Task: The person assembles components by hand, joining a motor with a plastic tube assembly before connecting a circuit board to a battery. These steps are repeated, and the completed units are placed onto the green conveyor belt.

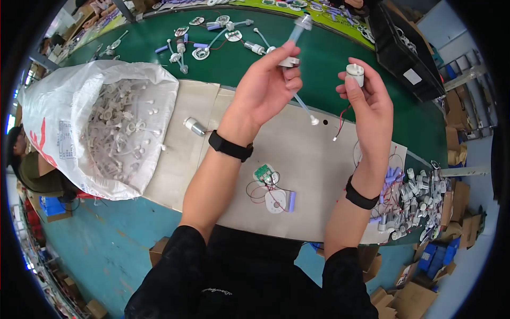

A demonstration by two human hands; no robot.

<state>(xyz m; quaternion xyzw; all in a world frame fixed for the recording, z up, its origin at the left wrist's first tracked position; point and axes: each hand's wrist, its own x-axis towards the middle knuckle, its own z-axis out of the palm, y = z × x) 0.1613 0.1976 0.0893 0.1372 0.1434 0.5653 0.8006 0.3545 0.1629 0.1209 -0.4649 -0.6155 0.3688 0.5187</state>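
Fingers, left hand (264, 93), head view, upper centre: curled, thumb and forefinger pinching clear tubing (297, 34). Fingers, right hand (373, 103), upper right: thumb-pinched white cylindrical part (355, 77). Sack (48, 87), left: red print, printed panel (66, 139); plastic fittings (119, 127) inside. Black bin (393, 59), upper right: white label (412, 76); pale parts (407, 41) inside.

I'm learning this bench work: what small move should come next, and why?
Perhaps bring the clear tube and the small motor closer together: the left hand holds the tube, the right hand the motor, and the two parts are apart.
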